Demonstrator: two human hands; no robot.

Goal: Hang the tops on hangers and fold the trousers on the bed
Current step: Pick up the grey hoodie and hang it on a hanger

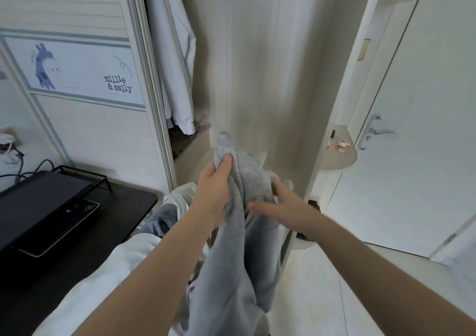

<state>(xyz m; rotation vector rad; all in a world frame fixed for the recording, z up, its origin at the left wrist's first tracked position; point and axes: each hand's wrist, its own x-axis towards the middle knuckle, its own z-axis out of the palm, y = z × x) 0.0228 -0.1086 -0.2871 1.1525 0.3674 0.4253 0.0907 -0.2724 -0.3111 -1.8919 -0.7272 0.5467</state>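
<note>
- Gripping the soft grey jersey garment (238, 235) near its top, the left hand (213, 196) had its fingers clamped on it.
- The right hand (288, 207) touched it, fingers apart.

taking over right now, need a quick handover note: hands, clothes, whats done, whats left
Left hand: grips the grey garment near its top, holding it up.
Right hand: fingers straight, touching the same garment's side; blurred.
Other clothes: a white and grey pile lies below the left forearm; a white garment hangs beside the sliding door.
Done: only that hanging piece shows.
Left: the grey garment is neither hung nor folded, and the pile is unsorted. No hanger is in view.
</note>
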